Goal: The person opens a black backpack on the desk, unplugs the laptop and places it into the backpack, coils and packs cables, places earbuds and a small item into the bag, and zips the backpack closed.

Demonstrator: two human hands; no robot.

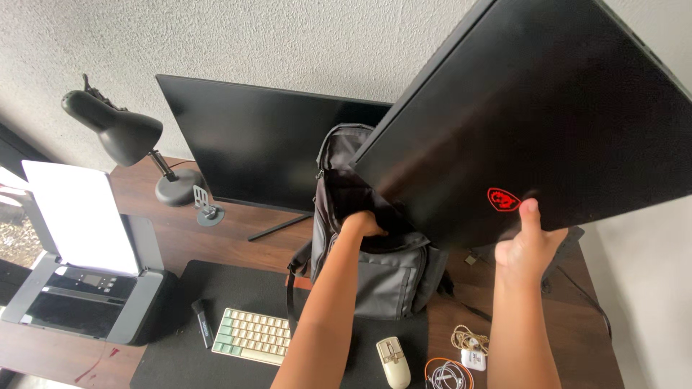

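My right hand (528, 245) grips the lower edge of a closed black laptop (533, 108) with a red emblem, held tilted in the air, one corner dipping into the open top of a dark grey backpack (393, 274). The backpack stands upright on the wooden desk (216, 238) in front of a black monitor (252, 140). My left hand (362, 224) reaches into the backpack's opening and holds its edge, fingers partly hidden inside.
A black desk lamp (126, 137) and a printer (76, 281) with white paper sit at the left. On the dark desk mat (209, 288) lie a small keyboard (252, 336), a black stick-shaped device (202, 323) and a beige mouse (393, 361). Coiled cables (461, 353) lie at the front right.
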